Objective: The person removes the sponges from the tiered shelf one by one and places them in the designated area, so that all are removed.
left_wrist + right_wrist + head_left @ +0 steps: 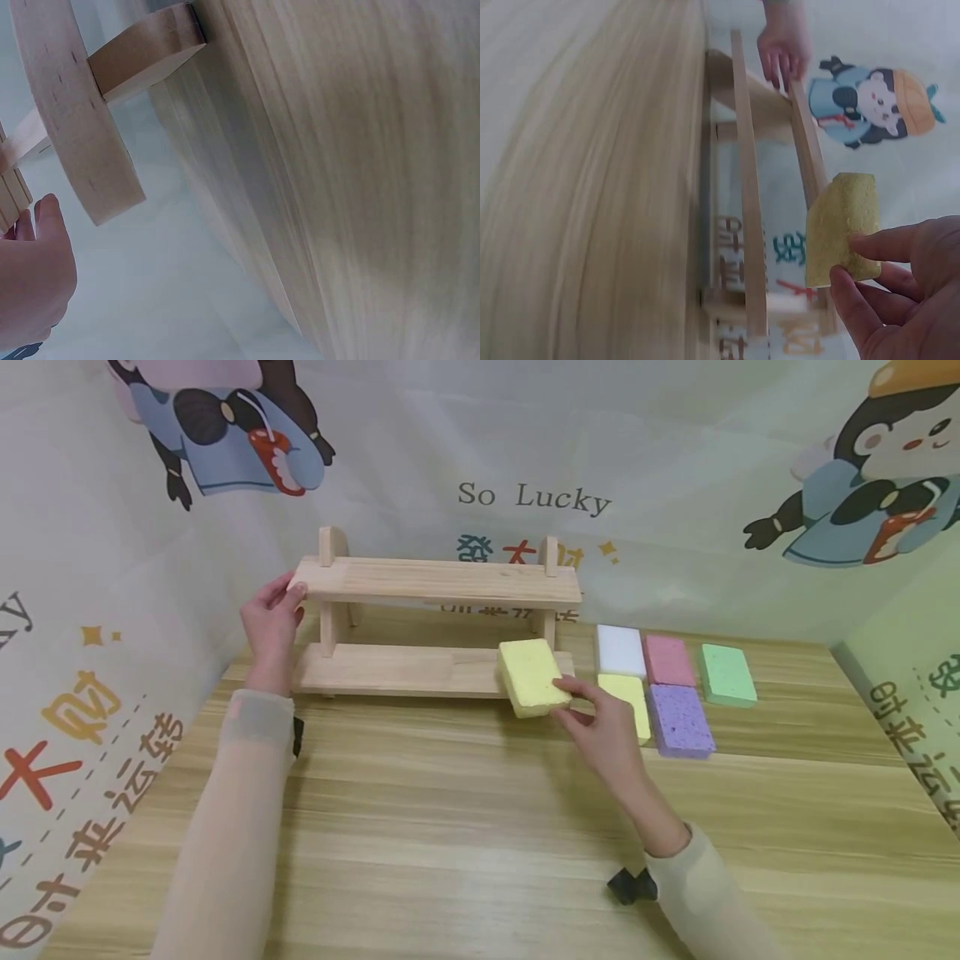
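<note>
A two-tier wooden shelf stands towards the back of the table. At the left end of its upper board, my left hand grips the board's edge, thumb on top; the left wrist view has this hand at its left side. My right hand pinches a yellow sponge by its right edge, in front of the right end of the lower board. In the right wrist view, thumb and fingers hold the yellow sponge in the air. Both boards carry nothing that I can see.
Right of the shelf lie a white sponge, a pink sponge, a second yellow sponge partly behind my right hand, a purple sponge and a green sponge. A printed cloth hangs behind the wooden table.
</note>
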Tool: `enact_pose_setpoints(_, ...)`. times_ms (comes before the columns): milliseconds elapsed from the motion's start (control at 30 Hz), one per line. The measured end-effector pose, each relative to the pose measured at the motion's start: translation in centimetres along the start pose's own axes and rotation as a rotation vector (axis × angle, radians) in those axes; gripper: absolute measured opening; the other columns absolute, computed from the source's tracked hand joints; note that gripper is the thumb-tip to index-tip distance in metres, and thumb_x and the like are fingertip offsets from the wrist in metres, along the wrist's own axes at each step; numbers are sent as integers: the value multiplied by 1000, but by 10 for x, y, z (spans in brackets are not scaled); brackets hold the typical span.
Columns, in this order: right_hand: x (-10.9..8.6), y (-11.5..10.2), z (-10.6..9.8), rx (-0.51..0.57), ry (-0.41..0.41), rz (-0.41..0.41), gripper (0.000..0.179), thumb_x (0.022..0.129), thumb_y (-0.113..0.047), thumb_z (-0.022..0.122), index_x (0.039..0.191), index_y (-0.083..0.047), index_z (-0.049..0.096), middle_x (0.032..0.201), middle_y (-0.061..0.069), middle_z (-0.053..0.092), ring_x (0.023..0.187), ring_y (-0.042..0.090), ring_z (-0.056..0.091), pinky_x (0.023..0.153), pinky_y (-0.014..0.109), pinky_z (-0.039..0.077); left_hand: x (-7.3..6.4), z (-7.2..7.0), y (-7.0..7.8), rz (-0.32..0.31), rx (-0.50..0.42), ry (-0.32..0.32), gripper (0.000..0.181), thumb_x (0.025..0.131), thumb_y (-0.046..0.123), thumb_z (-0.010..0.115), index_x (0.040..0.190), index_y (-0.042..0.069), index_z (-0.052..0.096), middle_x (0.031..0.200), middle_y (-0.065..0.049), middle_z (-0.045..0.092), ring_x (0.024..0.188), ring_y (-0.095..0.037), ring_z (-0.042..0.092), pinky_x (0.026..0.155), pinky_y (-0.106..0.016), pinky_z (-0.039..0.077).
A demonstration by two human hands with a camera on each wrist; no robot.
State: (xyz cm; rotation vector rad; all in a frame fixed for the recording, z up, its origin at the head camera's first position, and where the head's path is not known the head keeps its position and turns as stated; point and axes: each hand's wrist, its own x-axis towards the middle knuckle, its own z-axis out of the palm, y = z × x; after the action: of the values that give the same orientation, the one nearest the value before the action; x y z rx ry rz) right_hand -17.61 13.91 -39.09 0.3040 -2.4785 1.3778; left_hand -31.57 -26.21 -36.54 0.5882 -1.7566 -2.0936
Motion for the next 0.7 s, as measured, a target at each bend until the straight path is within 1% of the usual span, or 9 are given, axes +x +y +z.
enact_pose_setpoints(67, -2, 7, -14, -26, 19, 37, 33, 86, 3, 74, 118, 2, 69, 124, 20, 69, 113, 35, 67, 82, 25, 59, -1, 0, 0, 7, 10, 3, 42, 95, 20, 69, 136, 14, 62, 136, -3, 65, 97, -1, 61, 111, -32, 45)
enact_pose_setpoints(133, -4, 14, -27, -45, 30, 84, 33, 88, 0, 73, 121, 0, 68, 128, 19, 68, 118, 34, 65, 81, 18, 57, -1, 0, -1, 8, 8, 0, 43, 94, 21, 69, 136, 14, 62, 134, -3, 65, 97, -1, 61, 111, -32, 45)
enact_pose_setpoints(200, -6, 20, -41, -51, 37, 132, 34, 90, -3, 72, 123, 0, 67, 132, 18, 65, 123, 34, 61, 81, 9, 53, -2, 0, -1, 4, 11, -4, 43, 94, 22, 69, 136, 15, 62, 136, -2, 64, 99, -2, 62, 111, -31, 45)
enact_pose_setpoints(300, -10, 28, -61, -61, 42, 200, 36, 93, -9, 70, 128, -1, 64, 137, 17, 62, 121, 29, 60, 78, -1, 46, -2, 1, -1, -5, 11, -14, 44, 94, 23, 69, 137, 15, 61, 142, -3, 61, 103, -3, 62, 112, -30, 44)
enact_pose_setpoints(400, -14, 37, -81, -54, 52, 256, 40, 95, -11, 68, 132, -1, 61, 139, 18, 59, 113, 8, 57, 78, -3, 44, -2, 1, -1, -2, 21, -13, 44, 94, 23, 68, 138, 15, 61, 144, -5, 59, 106, -3, 61, 112, -29, 45)
enact_pose_setpoints(500, -19, 47, -99, -78, 72, 281, 42, 96, -11, 67, 135, 0, 58, 139, 19, 57, 105, -10, 48, 80, -2, 44, -1, 1, -1, -2, 13, -10, 44, 94, 23, 69, 137, 15, 61, 143, -5, 60, 105, -3, 61, 112, -29, 44)
enact_pose_setpoints(600, -23, 57, -115, -124, 108, 303, 42, 96, -15, 66, 135, -1, 57, 140, 21, 56, 105, -15, 41, 80, -2, 44, 0, 1, -2, 6, 11, -4, 44, 94, 23, 69, 136, 15, 62, 142, -5, 61, 103, -3, 62, 111, -29, 45)
enact_pose_setpoints(667, -25, 62, -124, -153, 139, 324, 42, 96, -18, 67, 134, -1, 59, 138, 19, 58, 103, -16, 42, 76, -1, 46, 0, 0, -2, 4, 6, -5, 44, 94, 23, 69, 136, 15, 62, 142, -4, 61, 103, -3, 62, 112, -29, 45)
enact_pose_setpoints(700, -27, 65, -128, -166, 155, 341, 43, 96, -20, 68, 134, -2, 60, 137, 16, 60, 101, -16, 42, 72, 0, 47, 1, 0, -2, 5, 9, -4, 44, 94, 23, 69, 136, 14, 62, 142, -5, 61, 103, -3, 61, 111, -29, 45)
